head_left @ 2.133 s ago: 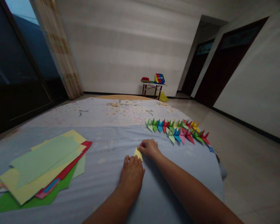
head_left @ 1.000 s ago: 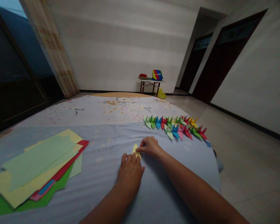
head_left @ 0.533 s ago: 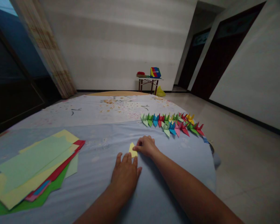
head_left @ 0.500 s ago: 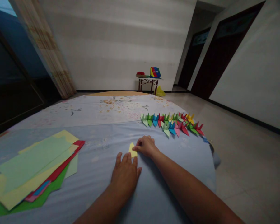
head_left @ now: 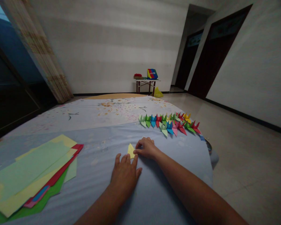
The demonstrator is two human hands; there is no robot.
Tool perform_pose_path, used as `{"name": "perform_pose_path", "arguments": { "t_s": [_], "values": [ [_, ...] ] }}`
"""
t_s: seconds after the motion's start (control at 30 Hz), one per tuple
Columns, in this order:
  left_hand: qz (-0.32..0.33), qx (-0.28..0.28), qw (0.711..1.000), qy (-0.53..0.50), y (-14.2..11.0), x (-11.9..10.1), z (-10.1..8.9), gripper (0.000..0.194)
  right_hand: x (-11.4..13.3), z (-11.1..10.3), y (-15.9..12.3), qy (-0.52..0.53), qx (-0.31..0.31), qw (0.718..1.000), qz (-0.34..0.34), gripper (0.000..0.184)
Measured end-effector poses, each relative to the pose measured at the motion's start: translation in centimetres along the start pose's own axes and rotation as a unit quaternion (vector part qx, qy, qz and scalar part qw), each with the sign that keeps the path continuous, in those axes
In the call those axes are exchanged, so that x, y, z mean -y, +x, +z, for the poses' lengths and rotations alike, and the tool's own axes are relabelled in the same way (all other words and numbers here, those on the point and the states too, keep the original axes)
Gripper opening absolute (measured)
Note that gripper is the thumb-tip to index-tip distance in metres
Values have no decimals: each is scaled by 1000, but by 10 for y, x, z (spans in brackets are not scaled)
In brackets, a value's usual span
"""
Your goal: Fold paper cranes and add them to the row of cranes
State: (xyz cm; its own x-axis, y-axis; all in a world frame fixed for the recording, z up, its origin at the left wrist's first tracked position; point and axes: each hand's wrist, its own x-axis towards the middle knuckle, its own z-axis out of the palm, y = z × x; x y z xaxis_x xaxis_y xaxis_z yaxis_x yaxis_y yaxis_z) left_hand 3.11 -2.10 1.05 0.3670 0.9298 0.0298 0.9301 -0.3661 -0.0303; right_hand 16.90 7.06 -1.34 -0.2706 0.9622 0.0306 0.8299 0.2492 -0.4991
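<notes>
A small folded piece of yellow paper (head_left: 130, 150) lies on the blue cloth in front of me, its pointed end facing away. My left hand (head_left: 125, 170) lies flat with fingers spread, the fingertips pressing on the near edge of the paper. From the right, my right hand (head_left: 145, 147) pinches the paper's right edge between thumb and curled fingers. Beyond my right hand stand rows of folded paper cranes (head_left: 170, 128) in green, blue, red, pink and yellow.
Sheets of coloured paper (head_left: 35, 168) are piled on the left of the table, light green and yellow on top. The round table wears a floral cloth (head_left: 89, 117) under the blue cloth (head_left: 98, 187). A small side table (head_left: 146, 80) stands by the wall.
The paper's right side has been folded over, so its outline is now narrower and more pointed. The view has shifted slightly; both hands stay at the paper.
</notes>
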Motion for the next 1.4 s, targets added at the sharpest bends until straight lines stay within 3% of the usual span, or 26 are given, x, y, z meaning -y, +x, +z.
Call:
{"name": "perform_pose_path", "arguments": {
  "t_s": [0.3,0.47,0.57,0.87,1.0,1.17,1.4],
  "values": [
    [-9,6,1000,-23,-3,-2,7,54,-3,10,-7,0,-35,998,-51,23],
    [-8,-81,992,-92,7,18,0,37,-2,8,-10,14,-44,995,-88,19],
    [-78,-138,982,-106,14,33,1,34,0,6,-11,18,-43,993,-107,19],
    [-113,-128,975,-144,18,36,15,25,1,8,-4,44,-55,991,-117,24],
    [-138,-127,962,-199,21,35,15,22,-1,6,-3,112,-41,985,-121,24],
    [-125,-120,927,-333,25,38,15,18,-5,10,1,273,-35,956,-101,26],
    [-103,-142,827,-534,29,38,19,23,-3,11,3,458,0,884,-92,29]
  ]
}}
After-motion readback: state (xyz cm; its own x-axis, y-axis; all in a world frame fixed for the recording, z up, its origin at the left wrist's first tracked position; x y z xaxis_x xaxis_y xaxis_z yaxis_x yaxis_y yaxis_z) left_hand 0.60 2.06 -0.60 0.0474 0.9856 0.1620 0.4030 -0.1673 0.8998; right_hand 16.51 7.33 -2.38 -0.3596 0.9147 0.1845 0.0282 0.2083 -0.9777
